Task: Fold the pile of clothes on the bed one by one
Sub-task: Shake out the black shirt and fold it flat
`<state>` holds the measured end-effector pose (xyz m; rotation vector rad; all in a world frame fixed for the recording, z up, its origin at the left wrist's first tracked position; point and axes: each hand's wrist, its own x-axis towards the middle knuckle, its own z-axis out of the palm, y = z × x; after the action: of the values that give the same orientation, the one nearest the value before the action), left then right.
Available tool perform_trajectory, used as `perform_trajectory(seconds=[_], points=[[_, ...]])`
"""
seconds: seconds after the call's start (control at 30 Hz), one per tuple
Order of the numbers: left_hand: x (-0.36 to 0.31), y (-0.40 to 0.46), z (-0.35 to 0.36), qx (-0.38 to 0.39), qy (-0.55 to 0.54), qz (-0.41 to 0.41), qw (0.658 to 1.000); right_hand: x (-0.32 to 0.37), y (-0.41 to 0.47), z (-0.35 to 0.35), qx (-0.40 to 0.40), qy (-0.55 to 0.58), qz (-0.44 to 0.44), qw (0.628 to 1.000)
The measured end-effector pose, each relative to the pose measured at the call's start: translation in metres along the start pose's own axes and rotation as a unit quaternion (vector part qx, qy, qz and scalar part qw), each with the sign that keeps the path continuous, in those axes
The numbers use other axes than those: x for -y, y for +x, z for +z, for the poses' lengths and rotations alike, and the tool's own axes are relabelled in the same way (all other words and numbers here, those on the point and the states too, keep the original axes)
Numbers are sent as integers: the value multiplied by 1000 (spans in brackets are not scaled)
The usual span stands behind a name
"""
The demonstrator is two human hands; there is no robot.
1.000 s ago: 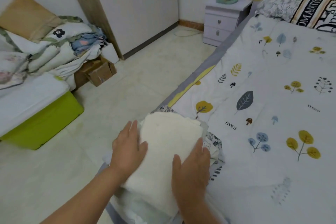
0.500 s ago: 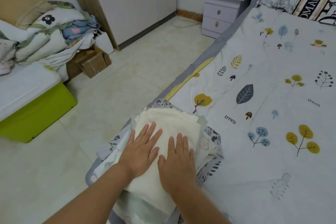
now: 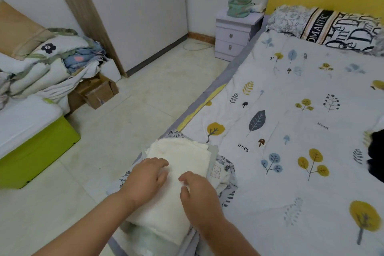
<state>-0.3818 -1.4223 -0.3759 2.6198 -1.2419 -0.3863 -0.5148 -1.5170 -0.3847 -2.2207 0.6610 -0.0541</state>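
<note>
A folded cream garment [image 3: 182, 156] lies on top of a stack of folded clothes [image 3: 225, 174] at the near left corner of the bed [image 3: 291, 122]. Under it show a pale grey-green piece [image 3: 214, 153] and white pieces with grey prints. My left hand [image 3: 145, 177] rests on the cream garment's left side with its fingers curled under. My right hand [image 3: 197, 190] sits beside it on the garment's near part, fingers bent and thumb apart. No fabric is visibly pinched. A black garment [image 3: 376, 151] lies at the right edge of the bed, partly cut off.
The bed's leaf-print cover stretches right, with pillows [image 3: 324, 27] at the head. A nightstand [image 3: 236, 35] stands by the far wall. Left across the tiled floor [image 3: 133, 127] are a green-based mattress [image 3: 35, 149], heaped bedding [image 3: 45, 62] and cardboard boxes [image 3: 97, 91].
Both hands have gone from lying flat with spread fingers on the cream garment to curled fingers, and have slid slightly back toward me. The view has tilted up.
</note>
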Motion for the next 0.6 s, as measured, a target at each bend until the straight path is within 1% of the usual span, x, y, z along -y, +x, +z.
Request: perform_trajectory(seconds=[0.07, 0.13, 0.2, 0.33, 0.47, 0.6], points=[[-19, -9, -18, 24, 0, 18, 1000, 5, -17, -19, 3, 0, 8, 1000], [-38, -15, -34, 36, 31, 59, 997, 8, -33, -41, 13, -14, 23, 1000], [-60, -16, -49, 39, 61, 95, 993, 8, -48, -64, 27, -47, 28, 998], [-110, -15, -71, 63, 85, 136, 985, 6, -77, -112, 44, -123, 41, 991], [-174, -16, -87, 75, 86, 198, 974, 3, -111, -169, 21, -179, 64, 982], [-244, -16, -100, 86, 98, 254, 958, -5, -154, -227, -4, -206, 105, 973]])
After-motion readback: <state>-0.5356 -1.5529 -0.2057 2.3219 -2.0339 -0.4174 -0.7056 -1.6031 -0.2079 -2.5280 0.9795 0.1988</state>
